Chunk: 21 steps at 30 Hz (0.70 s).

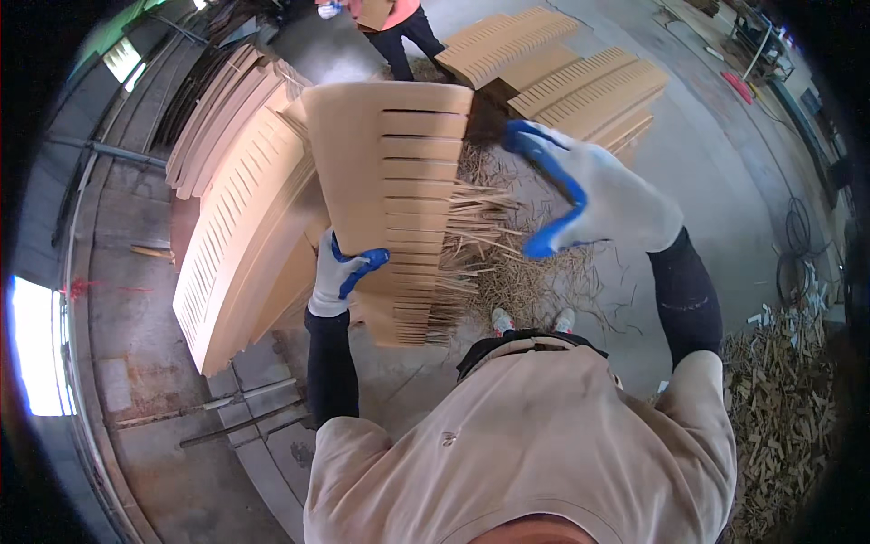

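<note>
My left hand, in a white glove with blue fingers, grips the near left edge of a tall stack of slotted cardboard sheets. Long parallel slots run in from the stack's right side. Narrow cardboard strips stick out from that side toward the right. My right hand, gloved alike, is raised to the right of the stack and apart from it. Its thumb and fingers are spread wide, with nothing between them; the fingertips are slightly blurred.
Loose strips litter the floor before my shoes. More slotted stacks lean at left and lie at the far right. Another person stands at the back, holding cardboard. A scrap heap and black cable lie at right.
</note>
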Motion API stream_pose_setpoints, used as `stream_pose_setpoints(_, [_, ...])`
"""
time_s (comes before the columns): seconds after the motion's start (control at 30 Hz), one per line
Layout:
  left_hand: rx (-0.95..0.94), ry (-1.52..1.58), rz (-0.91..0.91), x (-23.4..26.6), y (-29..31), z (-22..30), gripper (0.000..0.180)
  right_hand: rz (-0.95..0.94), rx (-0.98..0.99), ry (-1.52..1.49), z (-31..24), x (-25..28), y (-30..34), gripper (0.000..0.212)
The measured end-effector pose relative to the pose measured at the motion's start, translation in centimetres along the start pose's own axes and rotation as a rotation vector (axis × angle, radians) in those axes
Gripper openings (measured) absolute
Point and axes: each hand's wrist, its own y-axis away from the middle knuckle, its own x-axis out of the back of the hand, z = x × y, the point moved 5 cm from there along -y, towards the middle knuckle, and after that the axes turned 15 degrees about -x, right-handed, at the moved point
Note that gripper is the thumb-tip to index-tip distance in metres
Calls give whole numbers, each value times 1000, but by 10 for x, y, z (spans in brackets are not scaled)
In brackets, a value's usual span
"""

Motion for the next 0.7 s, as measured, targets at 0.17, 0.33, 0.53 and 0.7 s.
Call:
stream_pose_setpoints(0.17, [-21,-12,-89,-24,-3,7,57,-119,-94,164,-18,-24,-18,57])
stream_pose_setpoints(0.33, [-20,112,-229,-23,-2,2,67,-165,170,5,-19,-37,-12,44])
stream_pose_setpoints(0.53, [11,317,-140,-35,-2,3,84,-419,160,-680,-45,-47,-9,33])
stream_pose_setpoints(0.7, [-132,135,-118,-18,-20,0,69,218,243,-66,-41,-20,-13,30])
